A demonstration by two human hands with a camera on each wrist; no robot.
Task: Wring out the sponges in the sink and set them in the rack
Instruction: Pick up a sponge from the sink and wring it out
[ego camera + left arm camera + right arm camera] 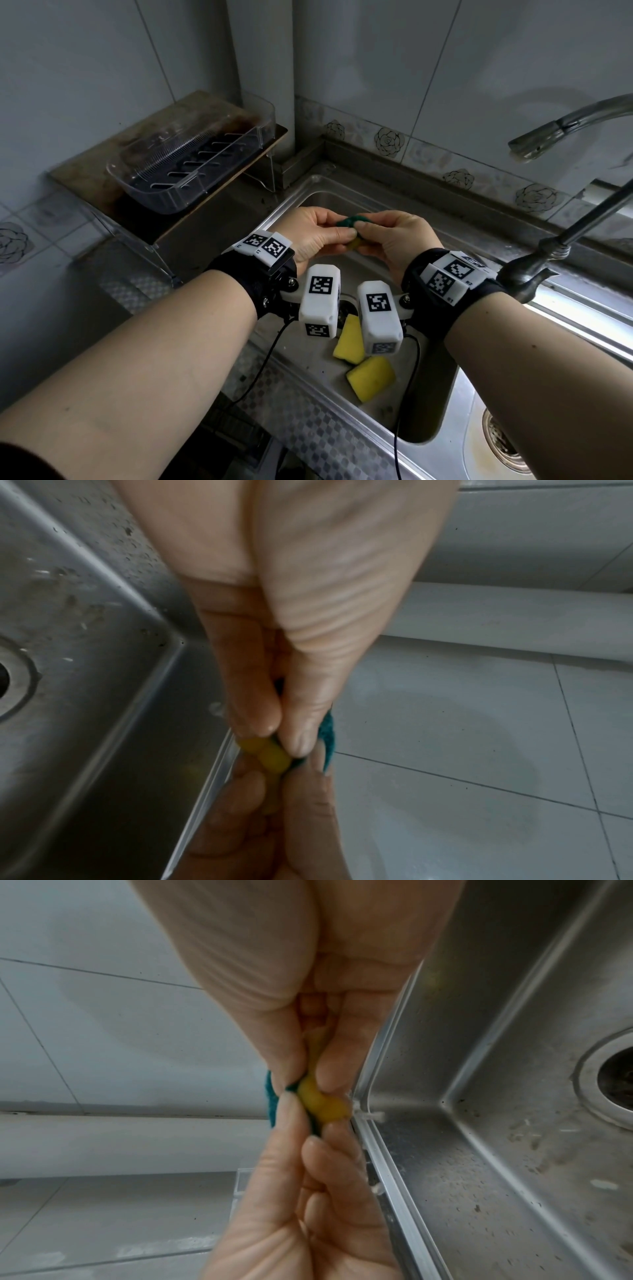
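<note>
Over the steel sink (455,373) both hands squeeze one yellow sponge with a green scouring side (352,222). My left hand (322,233) grips its left end and my right hand (387,236) grips its right end. The wrist views show the same sponge (270,756) (322,1104) crushed into a twisted roll between thumbs and fingers of both hands. Two more yellow sponges (350,340) (371,382) lie on the sink bottom below my wrists. A clear plastic rack (191,161) sits empty on a raised shelf at the back left.
A metal faucet (561,133) arches in from the right, and its handle and base (527,270) stand beside my right wrist. The sink drain (616,1074) lies under the wrist cameras. A second drain (503,442) shows at lower right. Tiled walls close the corner.
</note>
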